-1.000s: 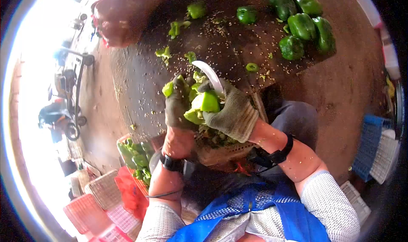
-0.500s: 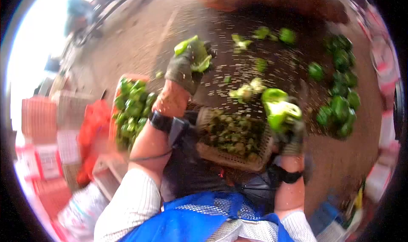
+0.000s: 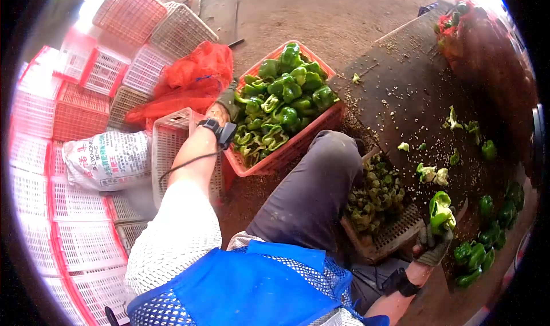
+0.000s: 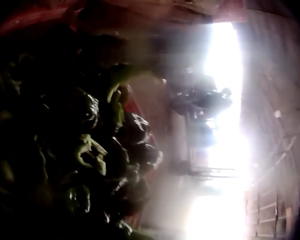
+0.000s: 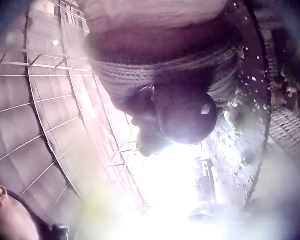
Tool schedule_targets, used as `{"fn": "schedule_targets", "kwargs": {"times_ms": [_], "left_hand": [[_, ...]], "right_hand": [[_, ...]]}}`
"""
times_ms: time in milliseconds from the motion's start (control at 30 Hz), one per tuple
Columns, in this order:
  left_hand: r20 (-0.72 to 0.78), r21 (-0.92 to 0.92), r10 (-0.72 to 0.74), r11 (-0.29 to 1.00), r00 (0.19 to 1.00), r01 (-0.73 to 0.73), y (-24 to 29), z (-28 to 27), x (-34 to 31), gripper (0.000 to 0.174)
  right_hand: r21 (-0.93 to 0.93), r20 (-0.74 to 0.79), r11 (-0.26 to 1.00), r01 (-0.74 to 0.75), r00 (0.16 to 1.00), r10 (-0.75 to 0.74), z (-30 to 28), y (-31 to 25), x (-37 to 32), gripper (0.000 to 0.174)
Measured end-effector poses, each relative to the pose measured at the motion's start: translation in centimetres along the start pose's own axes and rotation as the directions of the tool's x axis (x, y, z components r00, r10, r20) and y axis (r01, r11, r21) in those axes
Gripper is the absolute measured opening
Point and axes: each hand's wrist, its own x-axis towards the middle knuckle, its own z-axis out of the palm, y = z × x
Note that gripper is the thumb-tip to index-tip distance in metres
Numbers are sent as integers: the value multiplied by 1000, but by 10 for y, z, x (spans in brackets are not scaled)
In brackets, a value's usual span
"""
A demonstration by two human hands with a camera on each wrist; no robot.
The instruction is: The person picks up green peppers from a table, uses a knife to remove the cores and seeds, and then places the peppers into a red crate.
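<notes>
The left hand (image 3: pixel 227 99), gloved, is at the left edge of an orange crate (image 3: pixel 312 130) heaped with green peppers (image 3: pixel 286 88); its fingers are not clear. In the dark left wrist view, peppers (image 4: pixel 85 107) fill the left side. Over the dark board, the gloved right hand (image 3: pixel 433 247) holds a cut green pepper (image 3: pixel 440 212) with its pale inside showing. A knife blade (image 3: pixel 462 209) sticks out beside that pepper. The right wrist view shows the glove's cuff (image 5: pixel 140 72), with the pepper not clearly visible.
A basket of green scraps (image 3: pixel 375 197) stands by the knees. Seeds, trimmings and whole peppers (image 3: pixel 472 256) lie on the dark board (image 3: pixel 395 68). At left are a red net (image 3: pixel 197 77), a white sack (image 3: pixel 109 160) and stacked crates (image 3: pixel 86 200).
The head view has swung left. My left hand has moved from above the board to the orange crate, and the pepper pieces it held no longer show in it. The right hand still holds a cut pepper.
</notes>
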Motion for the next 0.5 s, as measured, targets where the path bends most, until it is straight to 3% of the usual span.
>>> {"fn": "schedule_targets", "kwargs": {"times_ms": [33, 100, 133, 200, 267, 300, 367, 433, 467, 500], "left_hand": [[11, 68, 3, 998, 1000, -4, 1, 2, 0, 27], [37, 151, 49, 987, 998, -54, 11, 3, -1, 26], [54, 145, 102, 983, 993, -109, 24, 1, -5, 25], [161, -67, 251, 968, 954, -243, 76, 0, -35, 25], [376, -422, 360, 887, 854, -188, 152, 7, -106, 24], [486, -535, 412, 837, 771, -111, 188, 11, -154, 24], [650, -617, 559, 784, 515, -71, 245, 18, -244, 24], [620, -651, 772, 605, 138, -458, 273, 32, -308, 23], [554, -660, 824, 345, -122, -667, 276, 51, -322, 31], [500, -779, 846, 344, -187, -525, 292, 61, -355, 36]], "right_hand": [[-3, 118, 998, -55, 991, 55, -14, -3, 5, 42], [-74, 130, 997, -29, 991, 38, -54, 1, 31, 48], [-138, 22, 989, 49, 999, -46, -88, 16, 53, 50], [-259, 7, 960, 109, 994, -111, -35, 10, 3, 50], [-306, 25, 940, 149, 989, -148, 9, 5, -18, 50], [-277, 43, 948, 156, 988, -150, 23, 4, -13, 45], [-220, 79, 961, 168, 985, -154, 49, 2, -4, 46], [-351, 195, 886, 305, 949, -249, 55, 8, 10, 46], [-429, 267, 802, 416, 907, -327, 55, 13, 14, 47], [-462, 302, 755, 466, 882, -361, 55, 14, 14, 47]]}}
